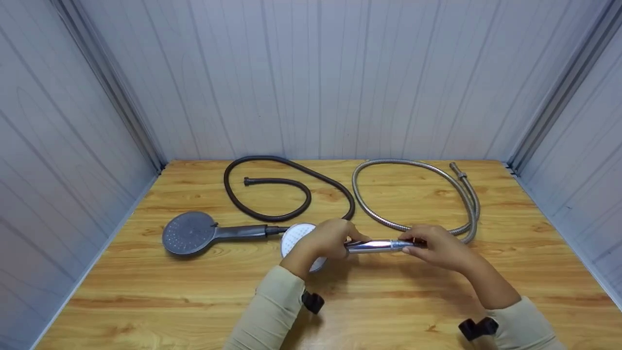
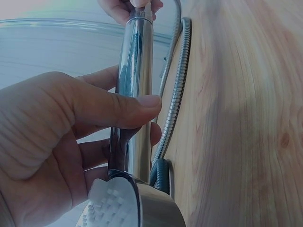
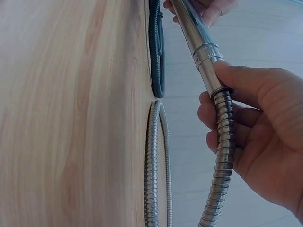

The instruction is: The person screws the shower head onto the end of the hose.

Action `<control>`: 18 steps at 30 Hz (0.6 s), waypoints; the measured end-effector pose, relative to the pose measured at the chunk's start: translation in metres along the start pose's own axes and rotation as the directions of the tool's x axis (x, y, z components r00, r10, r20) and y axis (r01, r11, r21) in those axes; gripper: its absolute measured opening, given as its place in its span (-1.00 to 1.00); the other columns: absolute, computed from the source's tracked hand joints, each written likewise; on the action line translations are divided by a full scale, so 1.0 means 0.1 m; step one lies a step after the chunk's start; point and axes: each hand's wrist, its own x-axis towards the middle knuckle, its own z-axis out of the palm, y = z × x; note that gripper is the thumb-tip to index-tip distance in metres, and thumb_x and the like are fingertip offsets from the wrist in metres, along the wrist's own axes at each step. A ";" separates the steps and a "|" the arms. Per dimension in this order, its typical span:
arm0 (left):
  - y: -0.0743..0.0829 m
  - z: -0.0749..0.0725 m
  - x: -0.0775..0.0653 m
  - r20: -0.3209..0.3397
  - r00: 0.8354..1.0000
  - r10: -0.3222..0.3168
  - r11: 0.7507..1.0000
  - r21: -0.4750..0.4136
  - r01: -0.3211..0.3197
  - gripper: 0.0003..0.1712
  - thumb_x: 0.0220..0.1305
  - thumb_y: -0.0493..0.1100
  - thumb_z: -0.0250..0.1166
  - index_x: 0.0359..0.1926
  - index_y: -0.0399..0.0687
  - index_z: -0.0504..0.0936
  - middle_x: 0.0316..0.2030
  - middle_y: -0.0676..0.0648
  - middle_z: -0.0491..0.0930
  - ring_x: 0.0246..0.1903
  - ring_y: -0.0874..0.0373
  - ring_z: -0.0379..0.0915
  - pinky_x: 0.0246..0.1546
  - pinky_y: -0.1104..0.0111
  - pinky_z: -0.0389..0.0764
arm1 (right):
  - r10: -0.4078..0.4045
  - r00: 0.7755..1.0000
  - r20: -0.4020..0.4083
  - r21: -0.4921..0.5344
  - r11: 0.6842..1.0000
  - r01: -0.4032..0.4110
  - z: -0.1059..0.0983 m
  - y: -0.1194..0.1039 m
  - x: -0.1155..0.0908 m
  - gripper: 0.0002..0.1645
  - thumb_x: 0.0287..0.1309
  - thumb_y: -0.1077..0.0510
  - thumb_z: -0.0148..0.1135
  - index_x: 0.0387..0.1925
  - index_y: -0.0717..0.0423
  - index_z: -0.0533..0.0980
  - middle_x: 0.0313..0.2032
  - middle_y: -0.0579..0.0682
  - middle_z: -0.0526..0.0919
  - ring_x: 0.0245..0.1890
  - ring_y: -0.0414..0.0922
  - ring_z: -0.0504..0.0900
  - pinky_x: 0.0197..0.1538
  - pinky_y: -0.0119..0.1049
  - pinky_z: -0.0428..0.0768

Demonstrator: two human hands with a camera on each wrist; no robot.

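Note:
My left hand (image 1: 330, 238) grips the chrome handle of a shower head (image 1: 371, 246), its white nozzle face turned up on the left and partly hidden by that hand. In the left wrist view the thumb (image 2: 128, 109) lies across the handle, fingers behind it. My right hand (image 1: 437, 247) pinches the hose's metal end fitting (image 3: 210, 71), which meets the handle's end in line with it. From the fitting the silver metal hose (image 3: 222, 151) hangs down past the right fingers, and in the head view it loops (image 1: 379, 216) over the table behind.
A dark grey shower head (image 1: 189, 233) lies on the left of the wooden table (image 1: 194, 301), joined to a black hose (image 1: 272, 158) coiled at the back. The silver hose's free end (image 1: 457, 170) rests at the back right. White panel walls (image 1: 311, 78) enclose the back and sides.

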 end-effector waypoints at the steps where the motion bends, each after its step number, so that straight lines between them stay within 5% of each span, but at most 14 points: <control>1: 0.00 0.00 0.00 0.005 1.000 -0.007 1.000 -0.002 0.007 -0.29 -0.16 -0.51 0.37 0.05 0.18 0.69 -0.10 0.17 0.69 -0.52 0.22 0.25 -0.52 0.44 0.25 | 0.002 1.000 0.000 0.001 1.000 -0.002 0.00 0.00 0.00 -0.77 0.27 0.15 0.26 -0.09 0.15 0.63 -0.31 -0.15 0.62 -0.44 -0.27 0.44 -0.42 -0.36 0.47; 18: -0.01 0.02 0.01 0.015 1.000 -0.002 1.000 -0.001 0.002 -0.34 -0.13 -0.50 0.40 0.02 0.16 0.72 -0.15 0.14 0.70 -0.45 0.23 0.31 -0.45 0.44 0.32 | 0.063 0.997 0.052 0.021 0.998 -0.064 -0.02 -0.02 0.00 -0.75 0.35 0.10 0.17 -0.05 0.10 0.63 -0.37 -0.09 0.63 -0.49 -0.30 0.41 -0.46 -0.37 0.44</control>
